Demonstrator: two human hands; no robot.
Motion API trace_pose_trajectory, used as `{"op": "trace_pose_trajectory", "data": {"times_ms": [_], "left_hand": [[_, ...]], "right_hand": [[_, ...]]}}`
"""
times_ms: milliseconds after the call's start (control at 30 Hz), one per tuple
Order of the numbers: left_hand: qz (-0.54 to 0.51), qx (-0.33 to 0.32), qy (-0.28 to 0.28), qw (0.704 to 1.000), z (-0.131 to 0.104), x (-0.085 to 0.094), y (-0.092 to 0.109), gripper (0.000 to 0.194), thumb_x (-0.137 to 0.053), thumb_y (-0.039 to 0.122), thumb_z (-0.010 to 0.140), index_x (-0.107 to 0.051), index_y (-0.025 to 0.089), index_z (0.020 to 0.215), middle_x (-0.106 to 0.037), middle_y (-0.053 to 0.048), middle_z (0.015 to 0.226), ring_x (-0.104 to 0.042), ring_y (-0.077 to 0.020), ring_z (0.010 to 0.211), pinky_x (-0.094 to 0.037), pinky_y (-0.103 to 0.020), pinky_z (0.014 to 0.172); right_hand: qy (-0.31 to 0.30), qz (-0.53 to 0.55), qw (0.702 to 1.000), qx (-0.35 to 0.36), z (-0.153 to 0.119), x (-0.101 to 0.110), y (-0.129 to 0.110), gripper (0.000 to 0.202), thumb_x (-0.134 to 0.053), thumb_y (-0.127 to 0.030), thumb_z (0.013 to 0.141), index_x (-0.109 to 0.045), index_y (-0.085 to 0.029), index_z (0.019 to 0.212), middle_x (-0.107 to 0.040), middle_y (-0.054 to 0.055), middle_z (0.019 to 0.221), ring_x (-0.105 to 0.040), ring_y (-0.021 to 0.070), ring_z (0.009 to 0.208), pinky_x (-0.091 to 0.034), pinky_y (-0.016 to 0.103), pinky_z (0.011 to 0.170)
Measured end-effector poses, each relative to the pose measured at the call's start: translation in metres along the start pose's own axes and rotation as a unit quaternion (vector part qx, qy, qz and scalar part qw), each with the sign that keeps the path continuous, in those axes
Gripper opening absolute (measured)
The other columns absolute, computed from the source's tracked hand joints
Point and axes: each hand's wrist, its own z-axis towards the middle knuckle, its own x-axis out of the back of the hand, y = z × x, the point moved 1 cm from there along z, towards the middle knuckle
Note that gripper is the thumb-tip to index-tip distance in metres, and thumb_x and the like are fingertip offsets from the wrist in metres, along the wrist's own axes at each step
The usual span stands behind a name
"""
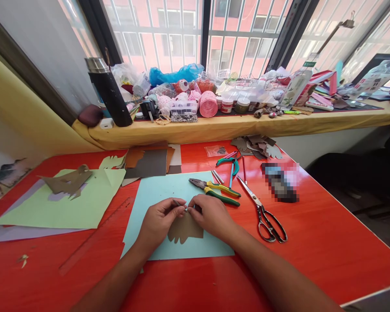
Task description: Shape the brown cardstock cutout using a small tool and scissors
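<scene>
2 hands in close fingertip work
Left hand [156,222] pinches a slim rod [176,202]; right hand [212,213] pinches closed, contents unclear, at the brown piece's [189,229] far edge, on the blue sheet [160,186]. This calls for steady fingertips.

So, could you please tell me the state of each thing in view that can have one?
Left hand: closed around a slim dark tool.
Right hand: fingertips pinched together, contents unclear.
Brown piece: lobed along one edge, over the blue sheet.
Scissors: blades closed.
Yellow-handled pliers: handles apart.
Small green pliers: handles spread.
Black flask: capped.
White-lidded jar: closed.
</scene>
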Motion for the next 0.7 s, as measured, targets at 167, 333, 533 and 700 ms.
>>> {"op": "trace_pose_trajectory", "data": {"times_ms": [167,333,533,700], "left_hand": [[0.006,-0.002,0.001,1.000,0.0021,-0.0018,-0.0031,0.023,-0.070,0.040,0.084,-0.079,0.020,0.091,-0.077,-0.003,0.082,-0.070,-0.0189,0.074,-0.059,-0.030,0.074],[0.015,-0.004,-0.018,1.000,0.0030,-0.0024,-0.0044,0.020,-0.068,0.036,0.085,-0.080,0.021,0.091,-0.076,-0.002,0.082,-0.068,-0.0181,0.074,-0.057,-0.029,0.075],[0.026,-0.006,-0.024,0.999,0.0026,-0.0022,-0.0070,0.020,-0.066,0.035,0.087,-0.080,0.021,0.090,-0.075,-0.001,0.082,-0.066,-0.0178,0.075,-0.054,-0.027,0.075],[0.039,-0.020,-0.025,0.999,0.0023,-0.0020,-0.0089,0.018,-0.065,0.033,0.089,-0.079,0.023,0.090,-0.075,-0.001,0.082,-0.066,-0.0182,0.076,-0.053,-0.027,0.075]], "right_hand": [[-0.002,0.003,1.000,0.003,-0.0005,0.0003,0.0001,0.010,-0.064,-0.027,0.096,-0.074,-0.024,0.094,-0.074,0.001,0.090,-0.063,0.0176,0.083,-0.033,0.027,0.067],[0.000,0.002,1.000,0.000,0.0002,-0.0005,0.0009,0.011,-0.064,-0.029,0.096,-0.074,-0.024,0.094,-0.074,0.001,0.090,-0.063,0.0174,0.083,-0.032,0.027,0.066],[0.000,0.008,1.000,-0.001,0.0011,-0.0001,0.0005,0.011,-0.065,-0.030,0.096,-0.073,-0.024,0.092,-0.073,0.000,0.086,-0.061,0.0163,0.078,-0.030,0.026,0.063],[0.002,0.006,1.000,-0.003,0.0001,0.0004,-0.0004,0.010,-0.065,-0.029,0.095,-0.073,-0.024,0.092,-0.073,0.000,0.087,-0.062,0.0162,0.079,-0.031,0.026,0.064]]}}
